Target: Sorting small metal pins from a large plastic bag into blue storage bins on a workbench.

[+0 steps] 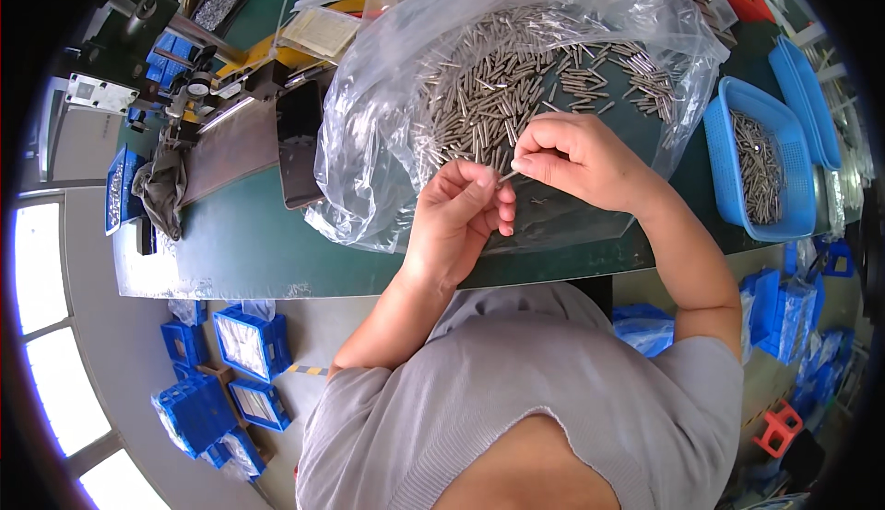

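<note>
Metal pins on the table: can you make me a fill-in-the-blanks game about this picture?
1. The left hand and the right hand pinch one thin metal ____ between them.
2. The pile of pins lies on a clear ____ bag.
3. The basket at the person's right, with more pins inside, is coloured ____.
4. The table top is coloured ____.

Missing words: pin; plastic; blue; green
</note>
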Action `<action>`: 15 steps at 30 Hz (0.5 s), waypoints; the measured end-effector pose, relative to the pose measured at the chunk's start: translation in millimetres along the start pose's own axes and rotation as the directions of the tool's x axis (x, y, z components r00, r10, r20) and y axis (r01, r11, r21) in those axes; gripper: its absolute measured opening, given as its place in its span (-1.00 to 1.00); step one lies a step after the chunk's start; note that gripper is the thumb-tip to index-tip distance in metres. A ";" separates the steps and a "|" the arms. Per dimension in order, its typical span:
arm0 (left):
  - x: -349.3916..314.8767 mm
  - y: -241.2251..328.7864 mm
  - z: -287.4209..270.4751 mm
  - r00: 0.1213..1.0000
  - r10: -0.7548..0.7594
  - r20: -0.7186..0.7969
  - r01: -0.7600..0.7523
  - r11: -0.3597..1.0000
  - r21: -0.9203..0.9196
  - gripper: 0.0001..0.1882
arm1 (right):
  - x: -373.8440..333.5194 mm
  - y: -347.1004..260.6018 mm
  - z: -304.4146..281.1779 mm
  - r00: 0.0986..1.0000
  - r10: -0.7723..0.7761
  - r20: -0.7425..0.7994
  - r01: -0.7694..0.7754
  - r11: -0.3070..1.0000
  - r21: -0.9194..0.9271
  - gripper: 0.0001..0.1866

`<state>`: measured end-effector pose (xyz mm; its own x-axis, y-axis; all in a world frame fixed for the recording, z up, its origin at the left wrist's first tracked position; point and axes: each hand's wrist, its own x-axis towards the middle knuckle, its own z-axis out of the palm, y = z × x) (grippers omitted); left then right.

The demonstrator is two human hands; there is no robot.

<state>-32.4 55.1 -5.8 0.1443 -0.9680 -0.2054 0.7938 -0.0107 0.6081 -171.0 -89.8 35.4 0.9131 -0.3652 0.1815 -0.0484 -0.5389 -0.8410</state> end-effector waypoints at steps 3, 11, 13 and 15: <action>0.5 0.3 1.9 1.000 0.002 -0.012 -0.002 1.000 0.015 -0.90 | -0.3 -2.9 -0.6 1.000 0.003 -0.018 -0.003 1.000 0.015 -0.90; 0.3 3.9 4.2 1.000 -0.004 -0.023 0.005 0.999 0.042 -0.90 | 0.3 -6.0 15.6 0.993 0.121 -0.002 -0.118 0.967 0.225 -0.89; 0.6 2.9 4.6 0.999 -0.016 -0.033 0.017 0.999 0.036 -0.91 | 0.2 -1.3 18.1 0.988 0.149 -0.037 -0.133 0.953 0.272 -0.89; 0.7 1.6 5.2 0.999 0.002 -0.032 -0.002 1.000 0.002 -0.91 | 0.0 8.1 14.0 0.975 0.200 -0.095 -0.159 0.931 0.330 -0.88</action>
<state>-34.0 53.1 -0.9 0.1647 -0.9595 -0.2284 0.7924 -0.0091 0.6099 -165.8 -83.5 21.5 0.8422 -0.5361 0.0572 -0.0565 -0.1933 -0.9795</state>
